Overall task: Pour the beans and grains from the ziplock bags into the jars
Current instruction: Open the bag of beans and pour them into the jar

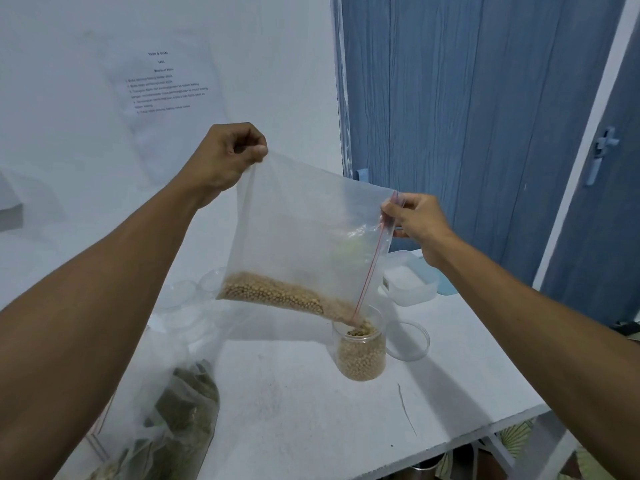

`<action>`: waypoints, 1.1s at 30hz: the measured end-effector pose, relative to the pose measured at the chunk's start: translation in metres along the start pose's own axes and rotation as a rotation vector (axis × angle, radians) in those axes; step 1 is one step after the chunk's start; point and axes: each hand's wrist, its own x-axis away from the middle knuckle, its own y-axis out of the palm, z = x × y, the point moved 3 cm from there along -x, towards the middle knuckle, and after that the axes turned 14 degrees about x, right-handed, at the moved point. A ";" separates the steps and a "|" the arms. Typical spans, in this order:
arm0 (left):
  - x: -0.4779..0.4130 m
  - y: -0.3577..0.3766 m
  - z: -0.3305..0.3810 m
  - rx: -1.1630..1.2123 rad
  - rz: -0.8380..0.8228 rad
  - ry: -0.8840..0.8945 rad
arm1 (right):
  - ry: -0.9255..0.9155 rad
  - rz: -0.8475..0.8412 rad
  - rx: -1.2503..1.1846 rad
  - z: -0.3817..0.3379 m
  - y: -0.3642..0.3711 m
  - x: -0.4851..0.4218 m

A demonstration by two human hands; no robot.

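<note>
A clear ziplock bag [304, 230] with a red zip strip hangs tilted above the table, tan soybeans lying along its lower edge. My left hand [228, 157] pinches the bag's upper far corner. My right hand [417, 220] grips the zip end at the right. The bag's lower open corner rests in the mouth of a clear jar [360, 351], which stands upright on the white table [294, 403] and is mostly full of the same beans.
A second bag of green-brown leaves and grains [180, 420] lies at the front left. Empty clear jars [180, 299] stand behind the held bag, a clear lid [408, 341] right of the jar, a white plastic box [408, 282] further back. The table's edge runs at right.
</note>
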 end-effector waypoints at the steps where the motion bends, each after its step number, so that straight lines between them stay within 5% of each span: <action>1: -0.001 0.000 0.002 0.001 -0.001 0.003 | -0.001 0.001 -0.003 -0.001 -0.001 0.000; 33: -0.004 0.007 0.022 -0.027 -0.040 -0.010 | 0.029 0.006 -0.010 0.001 -0.008 0.011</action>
